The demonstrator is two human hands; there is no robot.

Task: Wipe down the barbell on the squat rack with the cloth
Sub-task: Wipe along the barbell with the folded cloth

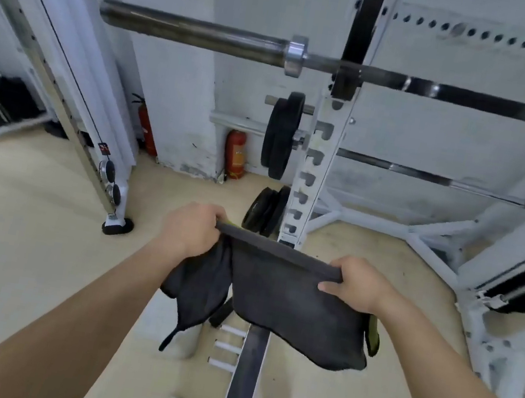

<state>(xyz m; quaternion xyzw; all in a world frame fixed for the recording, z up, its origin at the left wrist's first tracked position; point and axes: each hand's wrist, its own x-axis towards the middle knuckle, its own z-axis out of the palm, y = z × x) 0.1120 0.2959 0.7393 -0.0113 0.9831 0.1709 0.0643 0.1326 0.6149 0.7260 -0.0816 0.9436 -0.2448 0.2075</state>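
Barbell (192, 30) above both hands: left hand (188, 230) and right hand (356, 284) pinching the taut cloth (288, 304) should drape it over, gripping evenly.

light: bright, soft, even
shadows: faint on the floor (20, 245) below the barbell (192, 30)
blur: smeary toward the barbell's right end
edges: heavy fisheye bend
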